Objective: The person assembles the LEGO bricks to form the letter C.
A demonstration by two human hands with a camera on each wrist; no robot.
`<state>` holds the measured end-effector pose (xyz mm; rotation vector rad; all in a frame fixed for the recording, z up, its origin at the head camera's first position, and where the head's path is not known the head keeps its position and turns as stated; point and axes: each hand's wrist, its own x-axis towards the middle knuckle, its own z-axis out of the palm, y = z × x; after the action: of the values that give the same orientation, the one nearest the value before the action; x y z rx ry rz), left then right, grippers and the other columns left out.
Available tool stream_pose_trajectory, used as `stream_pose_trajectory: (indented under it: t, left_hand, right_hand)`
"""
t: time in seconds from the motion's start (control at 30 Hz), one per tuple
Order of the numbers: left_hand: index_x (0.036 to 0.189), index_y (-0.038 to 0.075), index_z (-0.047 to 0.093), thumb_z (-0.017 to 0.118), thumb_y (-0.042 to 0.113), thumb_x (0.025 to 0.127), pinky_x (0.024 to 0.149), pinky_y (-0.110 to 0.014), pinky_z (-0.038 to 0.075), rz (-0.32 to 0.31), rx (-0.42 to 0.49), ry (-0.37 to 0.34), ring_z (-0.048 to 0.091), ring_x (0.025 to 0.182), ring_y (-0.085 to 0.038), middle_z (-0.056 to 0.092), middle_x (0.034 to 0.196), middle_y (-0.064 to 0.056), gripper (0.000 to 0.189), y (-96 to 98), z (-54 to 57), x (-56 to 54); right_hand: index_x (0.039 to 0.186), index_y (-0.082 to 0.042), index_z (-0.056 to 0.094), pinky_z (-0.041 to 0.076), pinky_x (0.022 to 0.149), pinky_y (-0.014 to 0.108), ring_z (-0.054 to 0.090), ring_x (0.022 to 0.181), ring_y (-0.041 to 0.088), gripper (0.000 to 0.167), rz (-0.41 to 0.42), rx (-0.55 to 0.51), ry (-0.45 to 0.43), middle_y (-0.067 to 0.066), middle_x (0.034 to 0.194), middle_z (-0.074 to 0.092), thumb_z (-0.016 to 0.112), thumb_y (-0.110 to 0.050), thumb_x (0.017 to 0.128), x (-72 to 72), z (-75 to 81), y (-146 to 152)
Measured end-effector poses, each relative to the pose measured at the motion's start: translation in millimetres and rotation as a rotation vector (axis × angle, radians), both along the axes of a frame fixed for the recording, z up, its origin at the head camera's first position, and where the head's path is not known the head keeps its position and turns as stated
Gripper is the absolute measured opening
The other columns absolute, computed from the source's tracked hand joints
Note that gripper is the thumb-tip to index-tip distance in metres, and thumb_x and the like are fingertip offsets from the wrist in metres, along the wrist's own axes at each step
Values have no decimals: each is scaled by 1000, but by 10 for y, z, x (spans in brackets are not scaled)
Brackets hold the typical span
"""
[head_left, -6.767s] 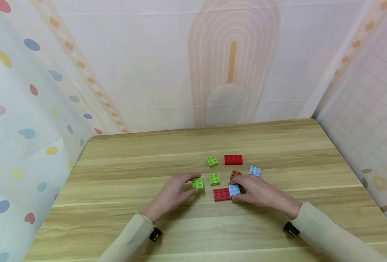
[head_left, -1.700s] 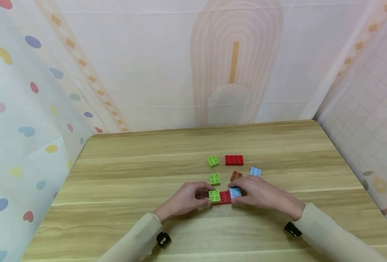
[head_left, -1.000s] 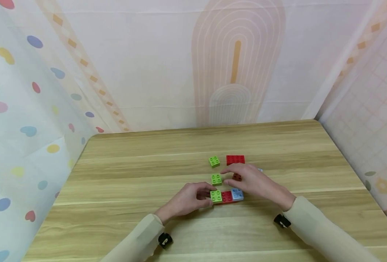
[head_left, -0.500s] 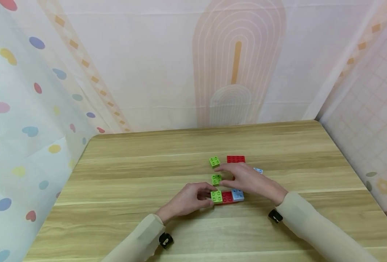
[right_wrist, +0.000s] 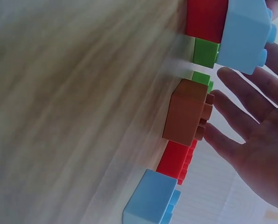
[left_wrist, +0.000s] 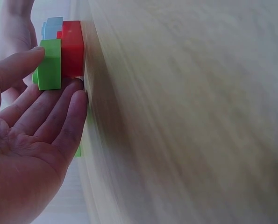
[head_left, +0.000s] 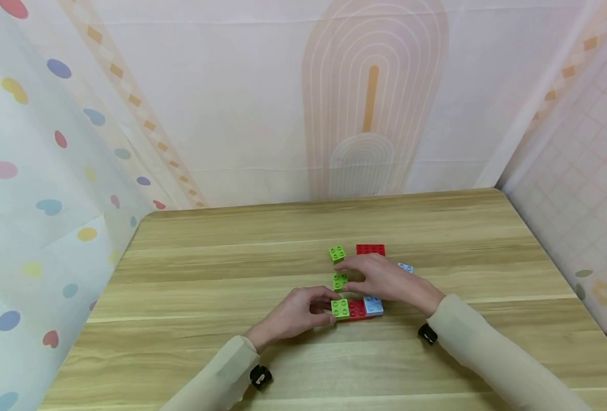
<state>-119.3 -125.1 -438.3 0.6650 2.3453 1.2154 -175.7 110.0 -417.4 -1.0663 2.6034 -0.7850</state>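
My left hand [head_left: 297, 311] pinches a green brick [head_left: 340, 308] between thumb and fingers, at the left end on top of a long red brick [head_left: 357, 309]. A light blue brick [head_left: 373, 305] sits on that red brick's right end. In the left wrist view the thumb presses the studded side of the green brick [left_wrist: 50, 65]. My right hand [head_left: 388, 279] hovers behind them, fingers extended, thumb and index finger around a second green brick [head_left: 339, 281]; contact is unclear. Beneath the right hand is a brown brick [right_wrist: 183, 112], hidden in the head view.
Behind the right hand lie a third green brick [head_left: 337, 253] and another long red brick [head_left: 370, 249], partly covered. A second light blue brick [head_left: 406, 268] peeks out beyond the right wrist. Everything rests on a wooden table [head_left: 205, 257] with patterned cloth [head_left: 231, 114] around it.
The left hand brought its green brick from the left onto the red brick and stays there. The right hand let go of the light blue brick and moved back and left to another green brick.
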Motion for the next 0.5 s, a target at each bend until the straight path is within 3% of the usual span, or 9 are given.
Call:
stream_pose_trajectory:
  t: [0.27,0.5]
  left_hand:
    - [125,14,65,72,20,93,92,-25,51,2,0,-8,63,108,-11,66,122,2,34,2,-11,-1]
    - [125,15,65,72,19,93,92,-25,51,5,9,-15,63,108,-11,66,123,3,33,0,-11,3]
  right_hand:
    - [134,-14,63,46,102,41,55,123,18,44,-7,76,-4,1,132,62,71,-30,93,-31,-5,-41]
    - [132,-15,64,50,96,39,59,113,14,42,14,106,6,-1,128,64,72,-28,93,-45,-27,-79]
